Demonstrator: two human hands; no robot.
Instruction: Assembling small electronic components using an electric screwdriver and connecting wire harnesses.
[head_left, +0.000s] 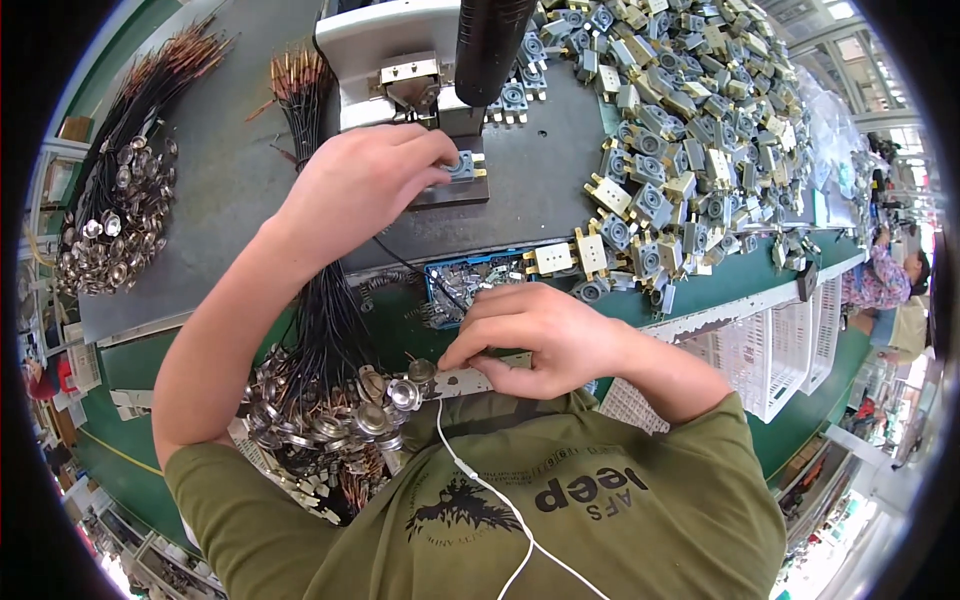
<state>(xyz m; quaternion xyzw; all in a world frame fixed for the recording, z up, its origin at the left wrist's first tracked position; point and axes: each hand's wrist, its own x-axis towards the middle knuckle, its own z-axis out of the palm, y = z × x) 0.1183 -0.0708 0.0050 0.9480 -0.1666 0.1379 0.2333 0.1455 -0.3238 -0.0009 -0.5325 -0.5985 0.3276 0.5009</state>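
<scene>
My left hand (375, 175) reaches to the bench press (400, 60), its fingers closed at a small grey block (464, 165) with brass terminals. That block rests on the dark metal base under the press head; the fingertips hide its left side. A thin black wire (395, 255) runs from below my left hand toward my right hand. Close to my body, my right hand (545, 340) has thumb and forefinger pinched at the edge of a round metal cap (422, 371). Beside that cap hangs a bundle of black wires (325, 320) ending in many similar caps.
A big heap of grey blocks (690, 150) covers the right of the bench. At far left lies another wire bundle (120, 190) with caps. A blue tray (480, 275) of small metal parts sits at the front edge. White crates (775, 350) and another person (880, 275) are at right.
</scene>
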